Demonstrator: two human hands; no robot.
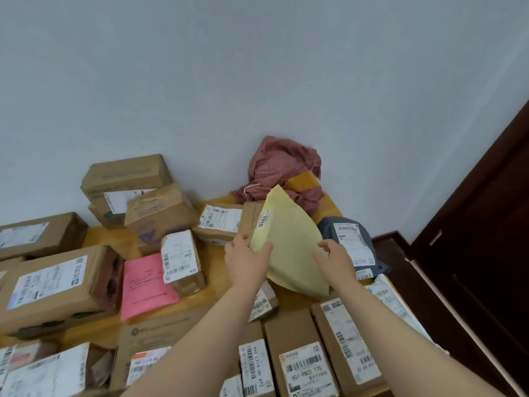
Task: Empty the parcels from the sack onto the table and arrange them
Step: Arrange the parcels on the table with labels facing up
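Observation:
A flat yellow envelope parcel [289, 242] is lifted at a tilt above the wooden table [329, 207]. My left hand [247, 260] grips its left edge, thumb on top. My right hand [335, 259] is at the envelope's right edge with curled fingers touching it. The crumpled reddish sack [282, 167] lies against the wall at the table's back, with a brown box [303, 180] partly wrapped in it. Several cardboard parcels with white labels cover the table.
A grey mailer bag [347, 242] lies right of the envelope. A pink envelope [144, 282] lies left under a small box [181, 259]. Boxes are stacked at the back left [126, 181]. A dark wooden door [486, 224] stands at the right.

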